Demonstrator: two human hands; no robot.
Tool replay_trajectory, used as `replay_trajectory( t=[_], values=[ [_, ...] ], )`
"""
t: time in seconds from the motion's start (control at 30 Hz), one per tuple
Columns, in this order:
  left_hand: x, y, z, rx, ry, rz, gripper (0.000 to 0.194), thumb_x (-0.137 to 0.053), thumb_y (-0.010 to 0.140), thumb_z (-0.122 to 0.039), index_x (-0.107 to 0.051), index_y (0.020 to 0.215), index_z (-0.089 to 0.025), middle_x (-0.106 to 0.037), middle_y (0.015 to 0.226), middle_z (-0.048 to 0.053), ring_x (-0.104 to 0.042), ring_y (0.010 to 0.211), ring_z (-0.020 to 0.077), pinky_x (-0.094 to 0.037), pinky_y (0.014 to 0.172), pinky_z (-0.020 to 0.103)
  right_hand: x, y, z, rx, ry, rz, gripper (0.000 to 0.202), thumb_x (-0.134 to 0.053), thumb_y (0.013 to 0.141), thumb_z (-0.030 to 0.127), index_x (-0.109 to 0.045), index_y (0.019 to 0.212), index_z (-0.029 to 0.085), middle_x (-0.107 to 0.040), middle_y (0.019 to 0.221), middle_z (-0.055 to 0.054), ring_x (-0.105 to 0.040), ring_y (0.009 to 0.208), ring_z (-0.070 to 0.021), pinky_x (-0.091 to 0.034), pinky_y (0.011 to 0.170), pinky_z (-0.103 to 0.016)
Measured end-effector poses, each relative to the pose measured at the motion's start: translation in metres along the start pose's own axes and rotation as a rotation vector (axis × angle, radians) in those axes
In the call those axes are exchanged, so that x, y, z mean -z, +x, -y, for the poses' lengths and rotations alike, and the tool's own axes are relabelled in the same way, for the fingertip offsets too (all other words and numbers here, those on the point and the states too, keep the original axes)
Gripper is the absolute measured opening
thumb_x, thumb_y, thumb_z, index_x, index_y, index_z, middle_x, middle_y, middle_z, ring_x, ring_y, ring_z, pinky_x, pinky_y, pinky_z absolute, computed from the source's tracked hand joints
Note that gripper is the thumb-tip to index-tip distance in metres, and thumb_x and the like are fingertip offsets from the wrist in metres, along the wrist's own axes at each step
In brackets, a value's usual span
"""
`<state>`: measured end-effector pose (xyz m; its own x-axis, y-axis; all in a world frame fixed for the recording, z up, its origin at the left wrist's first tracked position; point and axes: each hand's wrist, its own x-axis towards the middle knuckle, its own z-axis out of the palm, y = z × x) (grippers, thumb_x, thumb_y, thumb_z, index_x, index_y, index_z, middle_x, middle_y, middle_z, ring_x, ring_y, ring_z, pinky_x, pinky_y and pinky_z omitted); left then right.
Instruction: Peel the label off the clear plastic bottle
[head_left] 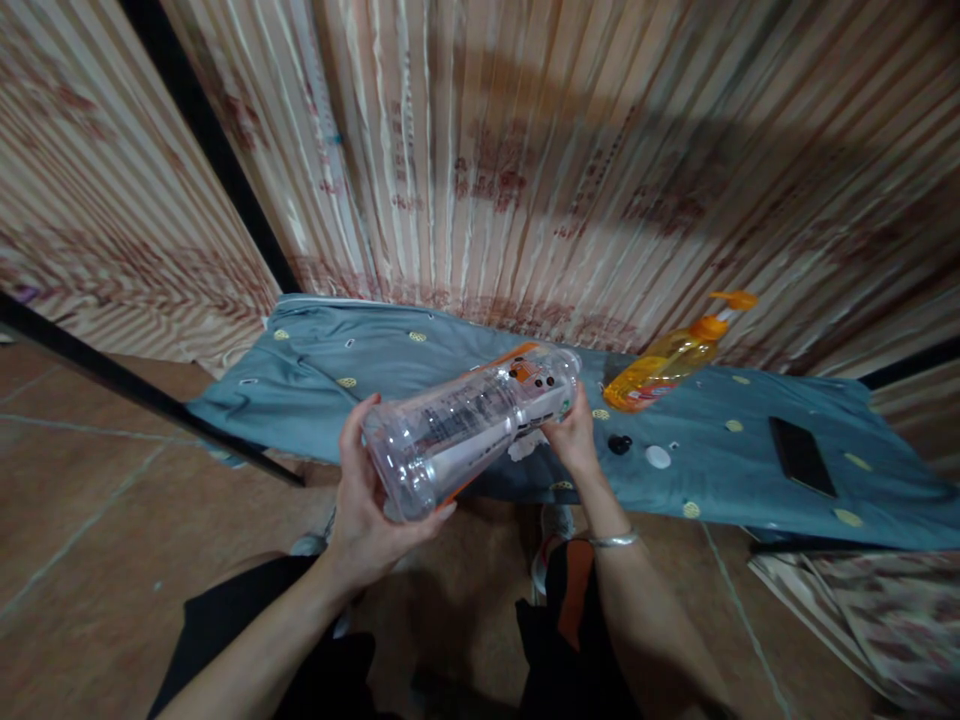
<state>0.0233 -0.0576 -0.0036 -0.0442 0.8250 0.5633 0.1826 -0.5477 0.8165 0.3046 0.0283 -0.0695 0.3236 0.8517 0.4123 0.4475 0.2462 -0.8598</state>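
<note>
Clear plastic bottle (471, 428), fingers (352, 436) at both ends, bears an unreadable label (538, 388).

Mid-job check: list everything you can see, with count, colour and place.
Clear bottle: 1, transparent with orange on its label, between both hands
Pump bottle: 1, yellow-orange, on the cloth, right
Small dark item: one or two, black, before the pump bottle
Round disc: 1, white, beside the dark item
Flat rectangular object: 1, black, far right
Cloth: 1, blue-green with yellow motifs, under these items
Curtain: count unclear, beige with reddish print, behind
Poles: at least three, black, both sides
Floor: 1, brown, below
Bracelet: 1, silver, right wrist
Left hand: 1, bare, bottle's near end
Right hand: 1, bare, bottle's far end
</note>
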Motion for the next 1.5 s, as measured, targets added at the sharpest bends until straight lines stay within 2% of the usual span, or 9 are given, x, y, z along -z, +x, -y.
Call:
replay_trajectory(
  t=[0.2,0.33,0.6,0.73,0.83,1.1,1.23,1.37,1.5],
  values=[
    [0.000,0.001,-0.001,-0.030,0.032,0.000,0.104,-0.091,0.068,-0.052,-0.037,0.157,-0.043,-0.061,0.126,0.007,-0.073,0.100,0.0281,-0.068,0.081,0.041,0.002,-0.001,0.000,0.008,0.004,0.019,0.065,-0.080,0.068,0.036,-0.058,0.127,0.020,-0.073,0.111,-0.008,-0.068,0.108,-0.0300,-0.055,0.100,-0.045],
    [0.000,0.001,-0.001,-0.042,0.033,0.010,0.104,-0.090,0.069,-0.052,-0.036,0.158,-0.040,-0.064,0.123,0.007,-0.074,0.098,0.0279,-0.068,0.079,0.041,0.002,0.000,-0.002,0.008,0.002,0.016,0.066,-0.078,0.068,0.036,-0.058,0.128,0.020,-0.073,0.108,-0.007,-0.069,0.103,-0.0291,-0.055,0.098,-0.044],
    [0.003,0.000,0.001,-0.039,0.064,0.008,0.105,-0.090,0.067,-0.055,-0.037,0.157,-0.044,-0.057,0.133,0.008,-0.071,0.106,0.0312,-0.068,0.085,0.046,0.002,-0.001,-0.003,-0.009,0.022,-0.003,0.068,-0.081,0.066,0.038,-0.058,0.127,0.019,-0.074,0.110,-0.009,-0.069,0.104,-0.0296,-0.056,0.099,-0.046],
    [0.002,0.000,0.001,-0.037,0.046,0.015,0.104,-0.090,0.068,-0.055,-0.036,0.156,-0.046,-0.056,0.133,0.007,-0.072,0.103,0.0290,-0.068,0.083,0.044,0.003,-0.001,0.001,0.008,0.016,-0.002,0.068,-0.078,0.068,0.037,-0.057,0.130,0.018,-0.072,0.117,-0.011,-0.067,0.111,-0.0303,-0.053,0.103,-0.046],
    [0.001,0.000,0.000,-0.028,0.021,0.025,0.104,-0.091,0.067,-0.053,-0.036,0.156,-0.047,-0.055,0.132,0.006,-0.072,0.103,0.0278,-0.068,0.084,0.043,0.003,-0.001,0.003,0.008,0.012,0.001,0.067,-0.077,0.069,0.037,-0.057,0.130,0.018,-0.072,0.119,-0.012,-0.068,0.109,-0.0295,-0.053,0.103,-0.045],
    [0.000,-0.001,-0.001,-0.046,0.027,0.025,0.106,-0.092,0.068,-0.050,-0.036,0.157,-0.041,-0.063,0.126,0.007,-0.072,0.100,0.0289,-0.068,0.082,0.044,0.003,-0.001,0.003,-0.016,-0.011,-0.009,0.069,-0.076,0.068,0.034,-0.057,0.131,0.017,-0.073,0.116,-0.011,-0.069,0.105,-0.0297,-0.055,0.100,-0.046],
    [0.000,-0.001,0.001,-0.037,0.041,0.017,0.107,-0.093,0.064,-0.050,-0.038,0.156,-0.042,-0.062,0.128,0.008,-0.072,0.102,0.0322,-0.068,0.084,0.048,0.003,-0.001,-0.003,-0.013,-0.008,0.003,0.071,-0.078,0.067,0.034,-0.056,0.133,0.018,-0.074,0.114,-0.010,-0.070,0.104,-0.0303,-0.056,0.099,-0.048],
    [-0.001,-0.001,0.000,0.001,0.004,0.019,0.106,-0.094,0.064,-0.051,-0.039,0.154,-0.040,-0.058,0.131,0.009,-0.071,0.103,0.0319,-0.067,0.084,0.048,0.004,0.000,-0.005,0.001,-0.011,-0.002,0.072,-0.078,0.066,0.035,-0.055,0.133,0.019,-0.073,0.115,-0.009,-0.070,0.101,-0.0289,-0.056,0.099,-0.048],
    [-0.002,0.000,-0.002,0.026,0.004,0.043,0.104,-0.092,0.067,-0.054,-0.037,0.154,-0.036,-0.057,0.134,0.011,-0.070,0.108,0.0313,-0.066,0.090,0.050,0.006,0.001,-0.004,0.010,-0.016,0.015,0.071,-0.077,0.069,0.036,-0.053,0.133,0.019,-0.071,0.122,-0.012,-0.069,0.107,-0.0292,-0.055,0.101,-0.049]
  ],
)
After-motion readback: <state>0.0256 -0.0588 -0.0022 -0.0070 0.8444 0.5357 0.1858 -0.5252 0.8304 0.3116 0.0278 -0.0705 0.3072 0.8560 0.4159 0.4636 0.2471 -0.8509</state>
